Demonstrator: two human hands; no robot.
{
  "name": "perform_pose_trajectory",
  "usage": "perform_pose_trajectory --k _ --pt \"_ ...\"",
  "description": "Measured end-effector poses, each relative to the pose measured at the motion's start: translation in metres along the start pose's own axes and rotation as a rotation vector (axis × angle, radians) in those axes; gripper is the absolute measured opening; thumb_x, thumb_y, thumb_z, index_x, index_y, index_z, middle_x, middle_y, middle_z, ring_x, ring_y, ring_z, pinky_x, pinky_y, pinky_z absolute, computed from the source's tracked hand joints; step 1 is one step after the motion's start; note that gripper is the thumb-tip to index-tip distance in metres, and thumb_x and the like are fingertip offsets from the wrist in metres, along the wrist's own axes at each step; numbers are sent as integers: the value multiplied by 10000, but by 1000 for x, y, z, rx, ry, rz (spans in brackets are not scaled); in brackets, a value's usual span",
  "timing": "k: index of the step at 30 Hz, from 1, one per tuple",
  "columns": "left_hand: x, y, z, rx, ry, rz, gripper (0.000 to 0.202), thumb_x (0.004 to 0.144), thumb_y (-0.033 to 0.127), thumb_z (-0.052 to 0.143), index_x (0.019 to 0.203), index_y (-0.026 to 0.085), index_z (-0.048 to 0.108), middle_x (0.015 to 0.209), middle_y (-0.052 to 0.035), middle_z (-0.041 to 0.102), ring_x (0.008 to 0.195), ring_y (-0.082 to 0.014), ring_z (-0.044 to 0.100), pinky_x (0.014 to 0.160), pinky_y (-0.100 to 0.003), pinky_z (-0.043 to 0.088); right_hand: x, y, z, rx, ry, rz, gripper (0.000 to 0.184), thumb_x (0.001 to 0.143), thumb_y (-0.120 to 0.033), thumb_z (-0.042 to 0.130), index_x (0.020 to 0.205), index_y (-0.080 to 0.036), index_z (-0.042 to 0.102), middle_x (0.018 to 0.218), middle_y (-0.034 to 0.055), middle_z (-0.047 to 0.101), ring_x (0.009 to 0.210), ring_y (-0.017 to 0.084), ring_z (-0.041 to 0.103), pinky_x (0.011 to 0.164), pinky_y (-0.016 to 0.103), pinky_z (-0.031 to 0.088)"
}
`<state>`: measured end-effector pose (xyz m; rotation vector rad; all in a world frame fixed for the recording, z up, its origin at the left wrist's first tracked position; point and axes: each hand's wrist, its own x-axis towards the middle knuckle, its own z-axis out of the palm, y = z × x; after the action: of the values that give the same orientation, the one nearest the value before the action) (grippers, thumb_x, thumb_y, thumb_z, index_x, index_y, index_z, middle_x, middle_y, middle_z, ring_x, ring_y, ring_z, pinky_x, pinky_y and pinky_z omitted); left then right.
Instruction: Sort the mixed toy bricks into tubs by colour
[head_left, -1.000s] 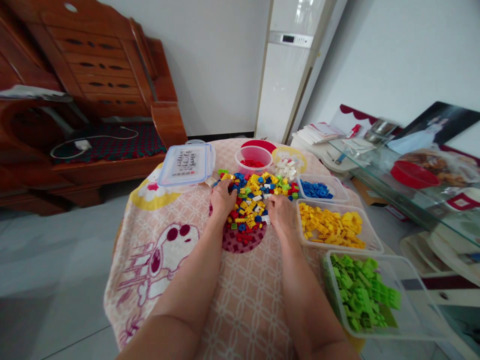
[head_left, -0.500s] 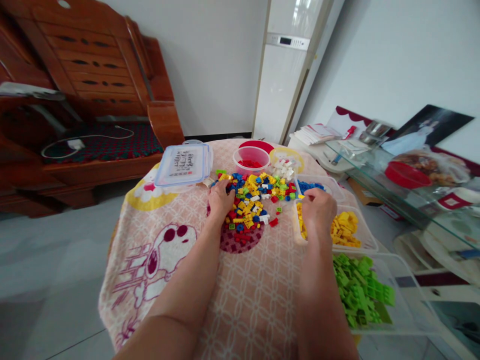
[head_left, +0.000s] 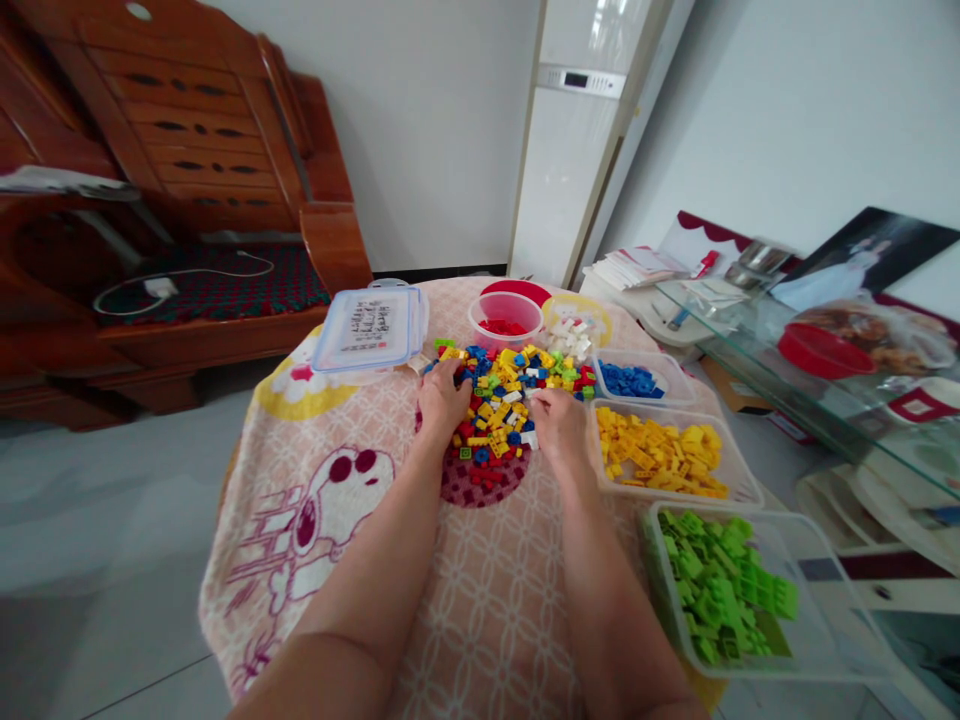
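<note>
A mixed pile of toy building bricks point(head_left: 499, 400) in yellow, blue, red, green and white lies on the patterned tablecloth point(head_left: 495, 590). At the pile's left edge rests my left hand point(head_left: 444, 400), thumb apart from the fingers, touching bricks and holding none that I can see. My right hand point(head_left: 561, 425) is at the right edge of the pile, thumb and fingertips pinched together; what is between them is too small to make out. To its right stand clear boxes with blue bricks point(head_left: 628, 380), yellow bricks point(head_left: 667, 450) and green bricks point(head_left: 724, 590).
Behind the pile stand a round tub point(head_left: 505, 312) with red bricks and a heap of white bricks point(head_left: 571, 338). A clear box lid point(head_left: 367, 330) lies at the back left. A glass shelf point(head_left: 795, 390) runs along the right; a wooden bench point(head_left: 202, 190) is at left.
My right hand has moved left from above the yellow and blue boxes to the right edge of the pile. My left hand has stayed at the pile's left edge.
</note>
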<state>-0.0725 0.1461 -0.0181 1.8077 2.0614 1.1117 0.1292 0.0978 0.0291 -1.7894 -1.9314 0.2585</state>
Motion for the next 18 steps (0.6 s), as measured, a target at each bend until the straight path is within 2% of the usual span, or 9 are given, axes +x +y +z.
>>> perform_pose_trajectory --k 3,6,13,18 --pt "-1 1 -1 9 -3 -6 427 868 219 609 1283 171 702 1393 -114 694 1307 -301 630 1167 -442 471 -4 -10 10 -57 -84 -51 242 990 -216 542 1014 -172 779 1075 122 763 1008 215 660 882 280 437" --pt "-1 2 -1 14 -4 -11 432 863 220 608 1284 188 705 1379 -103 703 1298 -304 634 1156 -452 480 -6 -15 11 -121 -129 -41 229 997 -236 568 1074 -156 768 1136 148 744 1064 230 648 921 295 438" --pt "-2 4 -4 21 -21 -13 454 867 218 592 1306 171 698 1395 -117 691 1306 -306 626 1167 -449 470 -6 -17 8 -125 -131 -7 202 993 -230 573 1047 -181 762 1134 120 743 1075 217 639 906 283 437" --pt "-1 6 -6 33 -36 -22 456 871 226 588 1308 152 696 1400 -129 685 1319 -306 616 1171 -431 464 -5 -15 10 -106 -118 -10 193 975 -197 569 958 -178 761 1086 120 754 1025 207 652 852 264 429"
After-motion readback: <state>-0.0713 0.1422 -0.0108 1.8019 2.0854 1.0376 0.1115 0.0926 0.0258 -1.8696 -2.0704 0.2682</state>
